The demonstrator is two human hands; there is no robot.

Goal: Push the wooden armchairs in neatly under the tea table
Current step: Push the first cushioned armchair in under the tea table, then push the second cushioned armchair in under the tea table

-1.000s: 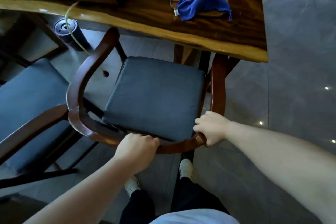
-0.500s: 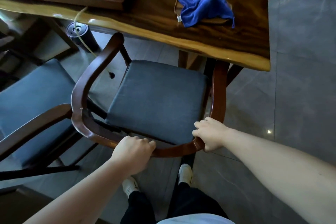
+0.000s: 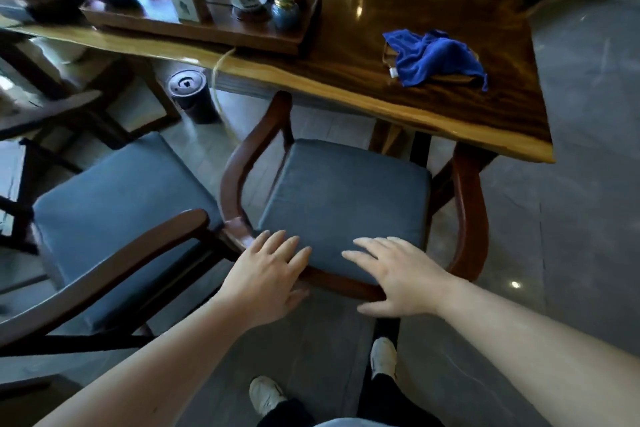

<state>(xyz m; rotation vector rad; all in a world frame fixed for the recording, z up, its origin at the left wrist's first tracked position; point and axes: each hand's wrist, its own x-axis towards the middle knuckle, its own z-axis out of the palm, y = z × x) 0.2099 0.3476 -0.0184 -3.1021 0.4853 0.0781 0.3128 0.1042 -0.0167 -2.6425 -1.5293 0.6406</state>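
A wooden armchair (image 3: 469, 211) with a grey-blue seat cushion (image 3: 346, 198) stands in front of me, its front tucked a little under the edge of the tea table (image 3: 346, 87). My left hand (image 3: 270, 277) and my right hand (image 3: 398, 277) hover over the curved back rail of this armchair, fingers spread, holding nothing. A second armchair (image 3: 114, 253) with the same cushion stands to the left, farther out from the table.
On the table lie a blue cloth (image 3: 436, 57) and a wooden tea tray (image 3: 207, 29) with cups and jars. A dark cylindrical bin (image 3: 192, 97) stands on the floor under the table edge. My feet (image 3: 382, 357) are just behind the chair. Grey tiled floor lies to the right.
Both hands have let go of the armchair's back rail and opened. The view has tilted up, showing more of the table top.
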